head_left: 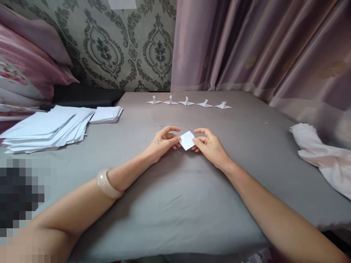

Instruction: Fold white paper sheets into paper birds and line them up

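A small folded square of white paper [187,140] is held up in front of me, turned so that it looks like a diamond. My left hand [166,141] pinches its left corner between thumb and fingers, with the index finger curved above. On the opposite corner, my right hand [207,145] grips the paper the same way, index finger arched over the top. The fingers behind the paper are partly hidden. Beyond my hands, several folded white paper figures [187,101] with flat wings and raised middles stand in a row.
A loose stack of large white sheets [41,128] lies at the left, beside a smaller paper stack [106,114]. Black cloth [87,95] lies behind them. A pale crumpled cloth [315,149] is at the right. Grey cloth [170,212] covers the table; a curtain [208,44] hangs behind.
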